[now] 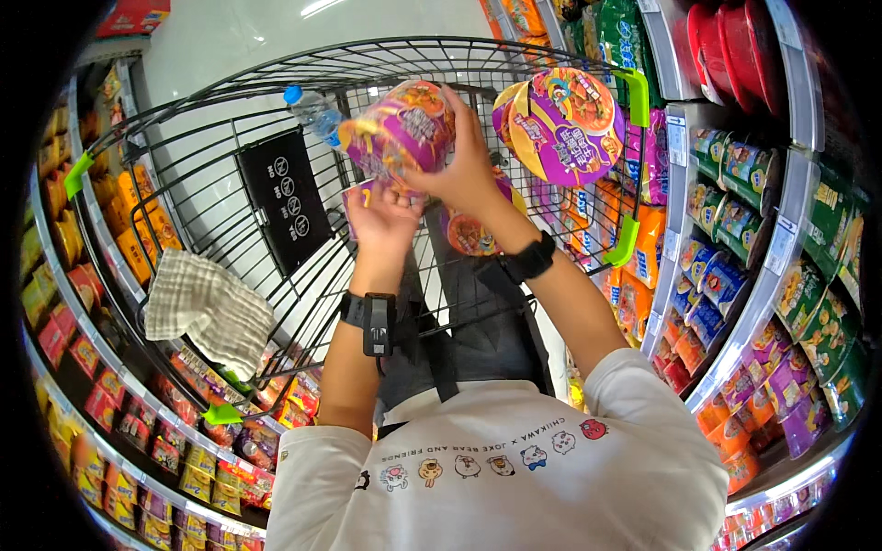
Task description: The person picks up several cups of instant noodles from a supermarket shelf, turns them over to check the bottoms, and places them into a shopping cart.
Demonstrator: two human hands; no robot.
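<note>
Above the wire shopping cart [275, 69], my right hand [472, 169] is shut on a purple and yellow instant noodle bowl [413, 127], its fingers along the far right side. My left hand [386, 217] is palm up just below that bowl with its fingers apart; whether it touches the bowl is unclear. Another noodle bowl [572, 127] of the same kind sits at the right of the cart, over a similar one. Beneath my right forearm a further purple bowl [472, 231] shows partly. A plastic water bottle [317, 117] with a blue cap lies beyond my left hand.
A checked cloth [207, 303] hangs over the cart's left side, near a black panel [286, 200] with printed symbols. Shelves of packaged noodles [737, 165] stand close on the right. Shelves of packets [103, 399] run along the left. A pale shiny floor [207, 48] lies beyond the cart.
</note>
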